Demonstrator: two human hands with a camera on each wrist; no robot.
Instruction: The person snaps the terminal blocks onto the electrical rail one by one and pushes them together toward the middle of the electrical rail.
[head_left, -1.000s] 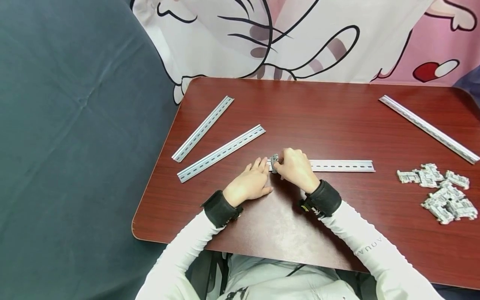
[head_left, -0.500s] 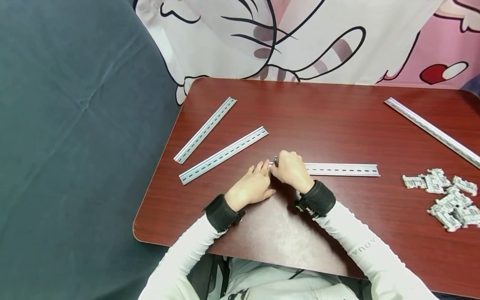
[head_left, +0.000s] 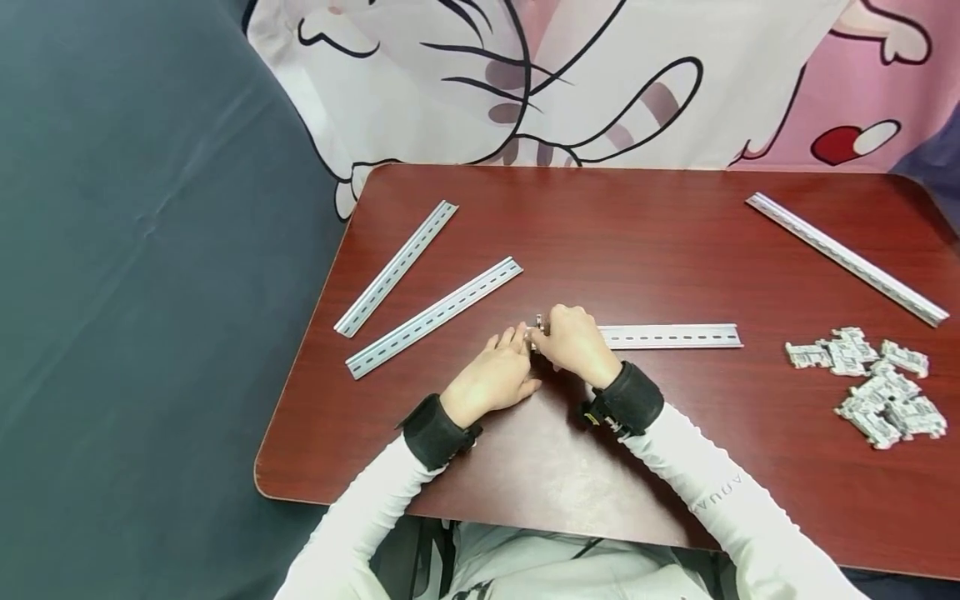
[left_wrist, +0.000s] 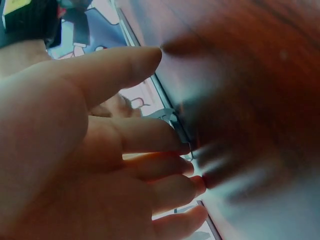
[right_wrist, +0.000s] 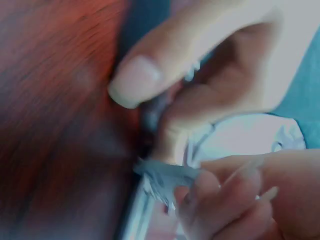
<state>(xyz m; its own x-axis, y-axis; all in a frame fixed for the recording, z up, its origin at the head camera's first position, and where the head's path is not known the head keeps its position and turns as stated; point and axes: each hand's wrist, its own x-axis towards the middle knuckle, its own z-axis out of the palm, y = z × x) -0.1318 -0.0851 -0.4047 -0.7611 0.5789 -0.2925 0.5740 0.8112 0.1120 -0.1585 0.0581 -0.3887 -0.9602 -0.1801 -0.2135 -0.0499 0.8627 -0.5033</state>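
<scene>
- Dark teal cloth (head_left: 150, 292), beside the left edge of the reddish-brown wood-grain tabletop (head_left: 637, 225).
- First silver-grey slotted metal rail (head_left: 396, 268), lying slantwise on the tabletop, its upper end toward the right.
- Second silver-grey slotted metal rail (head_left: 433, 317), also slanted, just beside the first and apart from it.
- Left hand (head_left: 491, 375), palm down, with a black wrist cuff (head_left: 432, 432). Its fingers are straight and slightly spread, the thumb standing well apart; the fingertips reach the left part of the central rail, at the small grey piece.
- Small grey moulded piece (right_wrist: 167, 172), at the central rail, between the fingertips of both hands.
- Right hand (head_left: 576, 343), with a black wrist cuff (head_left: 628, 400). Its fingers are bent; one fingertip meets the small grey piece, while the thumb lies apart from that fingertip. Whether the piece is pinched cannot be told.
- Central silver-grey slotted metal rail (head_left: 671, 337), lying crosswise; its left portion is hidden by the hands.
- Long silver-grey metal rail (head_left: 847, 259), slanting down to the right.
- Pile of pale grey moulded pieces (head_left: 892, 404), near that rail's lower end, several overlapping.
</scene>
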